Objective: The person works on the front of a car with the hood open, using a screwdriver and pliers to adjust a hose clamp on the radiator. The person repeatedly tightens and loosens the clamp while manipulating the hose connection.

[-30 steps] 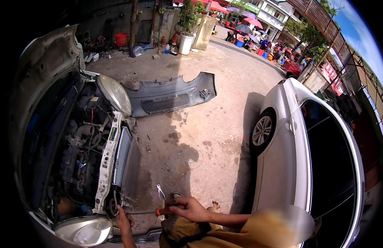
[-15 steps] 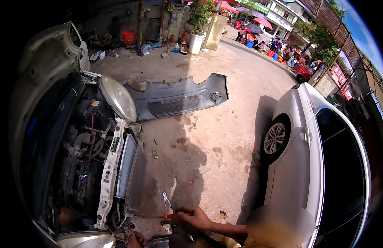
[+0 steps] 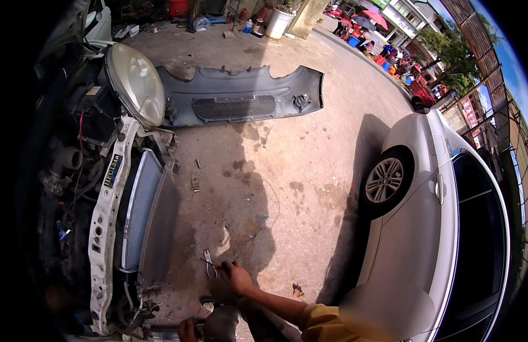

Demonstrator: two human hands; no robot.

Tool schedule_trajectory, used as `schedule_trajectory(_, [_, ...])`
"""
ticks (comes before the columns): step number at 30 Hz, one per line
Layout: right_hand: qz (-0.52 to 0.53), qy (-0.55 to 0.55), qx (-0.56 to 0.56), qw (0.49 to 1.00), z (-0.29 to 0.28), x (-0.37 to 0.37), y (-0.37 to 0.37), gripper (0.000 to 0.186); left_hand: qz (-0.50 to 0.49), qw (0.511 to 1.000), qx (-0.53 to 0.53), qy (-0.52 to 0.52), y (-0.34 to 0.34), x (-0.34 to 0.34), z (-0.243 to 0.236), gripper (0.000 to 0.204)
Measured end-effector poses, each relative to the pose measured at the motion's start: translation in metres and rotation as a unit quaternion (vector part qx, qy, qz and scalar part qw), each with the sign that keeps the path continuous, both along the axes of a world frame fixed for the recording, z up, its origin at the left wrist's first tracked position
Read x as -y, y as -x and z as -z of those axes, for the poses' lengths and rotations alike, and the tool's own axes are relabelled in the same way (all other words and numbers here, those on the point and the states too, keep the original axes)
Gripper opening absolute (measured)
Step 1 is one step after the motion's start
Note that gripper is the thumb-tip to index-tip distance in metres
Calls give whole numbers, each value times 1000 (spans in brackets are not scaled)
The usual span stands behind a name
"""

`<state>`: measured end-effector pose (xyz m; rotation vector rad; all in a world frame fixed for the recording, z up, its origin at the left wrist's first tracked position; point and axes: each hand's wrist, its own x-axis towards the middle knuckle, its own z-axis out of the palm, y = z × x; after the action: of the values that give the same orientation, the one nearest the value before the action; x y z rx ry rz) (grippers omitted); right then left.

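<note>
My right hand (image 3: 236, 277) is closed around a screwdriver (image 3: 218, 266) with a red handle. Its thin shaft points left, over a pair of pliers (image 3: 208, 257) with pale handles lying on the concrete. Low in the view, my left hand (image 3: 187, 329) has its fingers curled beside my knee; whatever they hold, if anything, is hidden. Left of both hands stands the opened front of a car, with a pale metal crossbeam (image 3: 102, 225) and a radiator (image 3: 143, 211) behind it.
A detached grey bumper (image 3: 235, 85) lies on the ground ahead, beyond a headlight (image 3: 139, 85). Small metal pieces (image 3: 195, 181) rest on the concrete. A silver car (image 3: 409, 228) stands to the right. People and umbrellas (image 3: 373, 19) are far off.
My right hand has moved forward and left with the screwdriver, toward the pliers. My left hand has come away from the car's front to beside my knee. The view has shifted downward.
</note>
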<state>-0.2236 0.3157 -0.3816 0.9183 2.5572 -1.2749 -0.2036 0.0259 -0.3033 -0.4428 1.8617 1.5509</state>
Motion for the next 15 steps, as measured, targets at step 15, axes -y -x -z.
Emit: schedule_trajectory(15, [-139, -170, 92, 971, 348, -86, 58, 36, -75, 983, -161, -53, 78, 0, 215, 24])
